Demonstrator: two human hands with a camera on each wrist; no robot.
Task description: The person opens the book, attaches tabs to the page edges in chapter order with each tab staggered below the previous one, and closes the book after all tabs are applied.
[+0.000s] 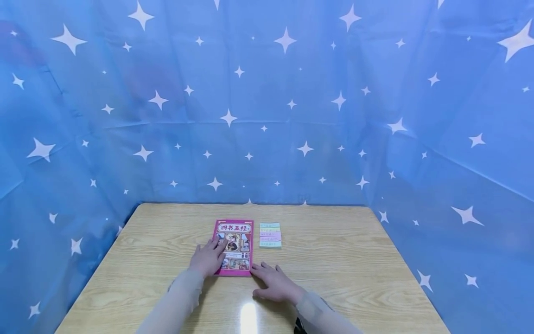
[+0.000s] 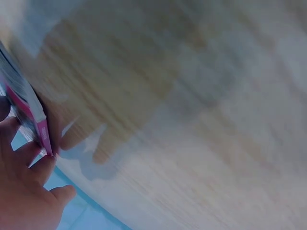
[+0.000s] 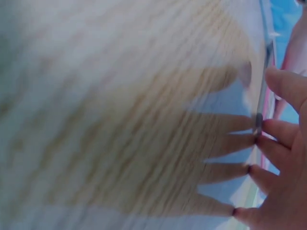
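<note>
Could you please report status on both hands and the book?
Left hand on book, left side. Right hand at book's lower right corner. Book flat, cover up. Colored notes to its right, not blocking.

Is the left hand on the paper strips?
No, the left hand rests on the pink book, left of the paper strips.

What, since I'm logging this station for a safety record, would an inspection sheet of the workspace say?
Surface: wood-grained table, with a bright reflection on the person's side.
Job's things: pink-bordered book, lying flat, cover up.
Clutter: only coloured paper strips, in a column right of the book.
Hands: left hand rests on the cover; right hand is at the lower right corner, contact unclear.
Cables: nothing seen.
Surroundings: creased blue star-patterned backdrop.
</note>
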